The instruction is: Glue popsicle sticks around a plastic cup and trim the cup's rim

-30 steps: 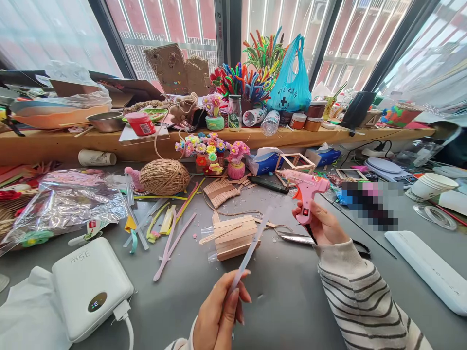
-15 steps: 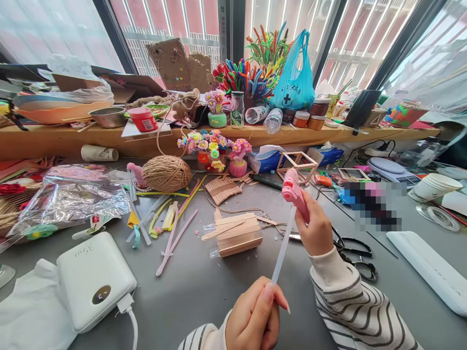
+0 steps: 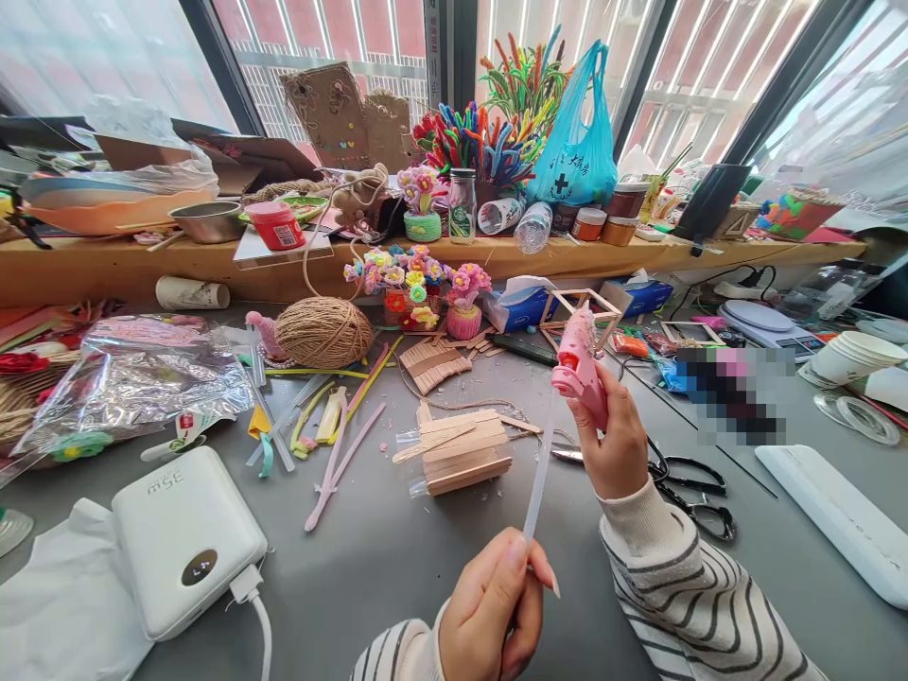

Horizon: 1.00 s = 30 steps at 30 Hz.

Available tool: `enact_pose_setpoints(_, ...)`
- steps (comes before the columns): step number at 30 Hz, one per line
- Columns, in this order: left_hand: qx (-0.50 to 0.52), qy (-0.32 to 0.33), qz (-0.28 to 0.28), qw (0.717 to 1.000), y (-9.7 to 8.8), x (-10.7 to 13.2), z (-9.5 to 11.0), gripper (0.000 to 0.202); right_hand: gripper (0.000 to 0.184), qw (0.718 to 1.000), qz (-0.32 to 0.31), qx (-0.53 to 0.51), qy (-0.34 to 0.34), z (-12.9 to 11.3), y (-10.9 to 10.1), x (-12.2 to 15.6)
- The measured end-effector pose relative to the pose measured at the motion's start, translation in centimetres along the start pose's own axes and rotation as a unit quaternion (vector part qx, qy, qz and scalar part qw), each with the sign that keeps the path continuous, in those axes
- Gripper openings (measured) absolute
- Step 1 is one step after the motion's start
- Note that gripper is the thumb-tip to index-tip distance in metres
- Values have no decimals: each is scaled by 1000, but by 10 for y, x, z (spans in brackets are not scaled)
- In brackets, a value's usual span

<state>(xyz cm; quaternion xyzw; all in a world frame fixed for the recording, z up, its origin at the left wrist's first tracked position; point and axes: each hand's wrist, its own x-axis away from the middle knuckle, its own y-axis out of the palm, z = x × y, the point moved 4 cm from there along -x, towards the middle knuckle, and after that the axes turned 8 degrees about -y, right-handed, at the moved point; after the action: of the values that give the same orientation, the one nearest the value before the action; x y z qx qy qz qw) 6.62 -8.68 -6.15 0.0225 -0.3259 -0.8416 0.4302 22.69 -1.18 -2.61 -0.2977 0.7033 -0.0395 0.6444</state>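
Observation:
My right hand (image 3: 614, 440) is closed round the handle of a pink hot glue gun (image 3: 580, 364), held above the table with its back end facing me. A long translucent glue stick (image 3: 540, 478) slants down from the back of the gun. Its lower end is pinched between the thumb and fingers of my left hand (image 3: 493, 601). Whether the upper end sits inside the gun or only touches it, I cannot tell. Left of the gun lies a small structure of wooden craft sticks (image 3: 464, 454). Black-handled scissors (image 3: 695, 497) rest beside my right wrist, their blades partly hidden.
A white power bank (image 3: 188, 544) with a cable lies at left. Behind are a twine ball (image 3: 324, 333), pipe cleaners (image 3: 340, 463), pipe-cleaner flowers (image 3: 411, 284) and a wooden frame (image 3: 602, 317). A long white case (image 3: 833, 520) is at right. The crowded wooden shelf (image 3: 397, 270) runs along the windows.
The glue gun has tilted, its front now pointing more upward and away, and sits slightly further right. The glue stick and my left hand have shifted only slightly. Both grips stay the same.

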Motion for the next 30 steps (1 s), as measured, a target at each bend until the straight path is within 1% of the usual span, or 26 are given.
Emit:
enact_pose_setpoints(5, 8, 19, -45, 999, 2, 1, -2, 35, 50, 1000, -10, 3, -5, -2, -2, -2)
enact_pose_setpoints(9, 9, 11, -44, 999, 2, 1, -2, 35, 47, 1000, -14, -7, 2, -2, -3, -3)
enact_pose_setpoints(13, 23, 15, -52, 998, 2, 1, -2, 34, 45, 1000, -11, 6, 4, -2, -2, -3)
enact_pose_setpoints(17, 42, 18, -60, 997, 0, 0, -4, 34, 45, 1000, 1, 26, 2, -1, -3, -1)
enact_pose_setpoints(22, 47, 16, -67, 997, -1, 0, -5, 33, 47, 1000, 0, 29, 0, -1, -1, -1)
enact_pose_setpoints(27, 48, 17, -62, 997, -3, 0, -6, 34, 47, 999, -3, 32, 3, -2, -1, -1)
enact_pose_setpoints(30, 49, 19, -73, 996, -2, 1, -5, 33, 46, 999, -5, 38, 5, -3, -2, -2)
